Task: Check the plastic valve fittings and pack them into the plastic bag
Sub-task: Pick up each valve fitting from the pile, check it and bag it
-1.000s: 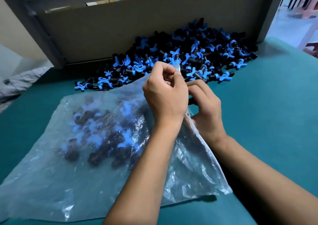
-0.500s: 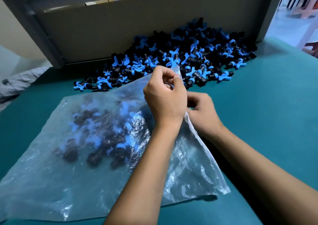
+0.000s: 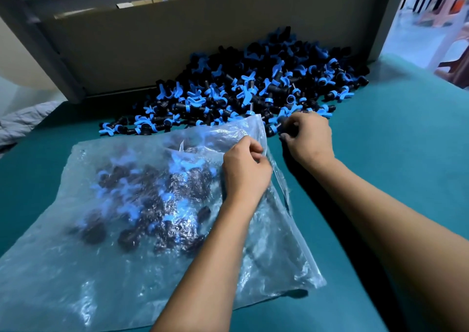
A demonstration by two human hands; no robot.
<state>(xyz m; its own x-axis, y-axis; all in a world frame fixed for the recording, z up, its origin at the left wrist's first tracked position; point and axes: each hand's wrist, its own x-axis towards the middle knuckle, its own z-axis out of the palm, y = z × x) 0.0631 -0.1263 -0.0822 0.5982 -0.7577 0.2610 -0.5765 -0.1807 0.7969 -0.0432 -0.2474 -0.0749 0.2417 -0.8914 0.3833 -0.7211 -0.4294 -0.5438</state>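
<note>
Clear plastic makes up the bag (image 3: 142, 220) lying flat on the green table (image 3: 396, 169), and we see our left hand (image 3: 245, 170) resting on it with fingers curled, pinching the bag's open edge near its upper right corner. Our right hand (image 3: 308, 137) reaches just past that corner to the near rim of the pile of fittings (image 3: 253, 88), fingers bent down around a black and blue fitting (image 3: 275, 126). We cannot tell how firmly it is gripped, since the knuckles hide most of it. Fittings already in the bag (image 3: 154, 194) show only as blurred dark and blue shapes through the film, just left of our left hand. Behind the pile stands a cardboard panel (image 3: 177, 42).
</note>
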